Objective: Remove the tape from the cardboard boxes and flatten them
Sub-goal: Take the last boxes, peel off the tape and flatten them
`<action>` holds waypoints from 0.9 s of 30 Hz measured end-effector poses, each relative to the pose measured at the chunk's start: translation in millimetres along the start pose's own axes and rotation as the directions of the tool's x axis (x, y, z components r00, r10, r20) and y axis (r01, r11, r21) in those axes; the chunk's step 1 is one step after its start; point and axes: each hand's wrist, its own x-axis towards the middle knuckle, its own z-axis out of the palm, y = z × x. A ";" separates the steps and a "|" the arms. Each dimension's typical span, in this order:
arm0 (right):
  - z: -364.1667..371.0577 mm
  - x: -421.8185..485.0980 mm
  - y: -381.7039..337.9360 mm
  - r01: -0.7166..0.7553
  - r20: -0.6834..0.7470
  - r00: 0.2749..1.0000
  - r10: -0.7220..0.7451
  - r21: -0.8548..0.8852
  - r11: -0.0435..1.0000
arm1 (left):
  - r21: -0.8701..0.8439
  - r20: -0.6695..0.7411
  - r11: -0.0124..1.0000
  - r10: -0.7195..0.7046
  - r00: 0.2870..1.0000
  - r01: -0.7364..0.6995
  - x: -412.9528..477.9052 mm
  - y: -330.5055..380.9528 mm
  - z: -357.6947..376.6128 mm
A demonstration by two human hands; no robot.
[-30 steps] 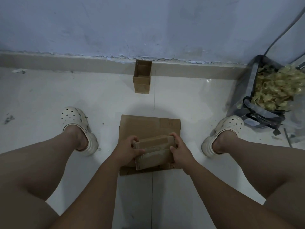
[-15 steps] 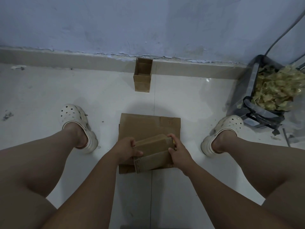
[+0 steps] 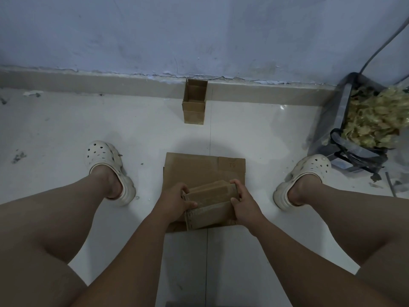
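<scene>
Left hand (image 3: 174,201) and right hand (image 3: 244,204) gripping opposite ends of a small cardboard box (image 3: 210,203) — held between them, flattened cardboard (image 3: 199,169) on the floor beneath, open box (image 3: 194,100) well beyond the hands

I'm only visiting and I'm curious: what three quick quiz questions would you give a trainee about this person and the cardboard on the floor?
1. True or false: the left hand and the right hand both hold the small cardboard box.
2. What lies on the floor under that box? A) a flattened cardboard sheet B) a towel C) a metal tray
3. Fill in: the open upright box stands against the foot of the ____.
Key: 1 true; 2 A; 3 wall.
</scene>
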 end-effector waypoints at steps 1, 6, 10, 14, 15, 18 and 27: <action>0.1 0.2 0.6 0.000 0.001 1.000 0.000 -0.010 1.000 | 0.010 0.011 1.000 0.006 1.000 -0.006 0.0 0.0 -1.5; 2.1 -1.0 2.9 0.003 -0.022 1.000 -0.005 -0.081 0.997 | -0.094 0.153 0.995 -0.005 0.988 0.020 3.0 1.0 -15.1; 1.1 -2.2 3.9 0.008 -0.032 0.999 -0.011 -0.099 0.995 | -0.384 0.303 0.902 -0.080 0.950 0.199 3.2 5.7 -19.9; 3.4 -2.4 4.5 0.009 -0.024 1.000 -0.013 -0.133 0.991 | -0.385 0.433 0.856 -0.163 0.887 0.345 4.7 6.9 -28.9; 4.3 -2.7 4.5 0.009 -0.026 1.000 -0.012 -0.144 0.990 | -0.351 0.452 0.867 -0.174 0.875 0.353 6.2 7.3 -30.8; 5.2 -3.0 4.7 0.000 -0.027 1.000 -0.004 -0.156 0.988 | -0.208 0.410 0.937 -0.178 0.895 0.281 10.7 7.0 -32.8; 4.0 -3.3 2.5 -0.034 -0.009 0.999 0.033 -0.198 0.980 | 0.096 0.294 0.994 0.021 0.956 -0.051 16.6 0.8 -27.2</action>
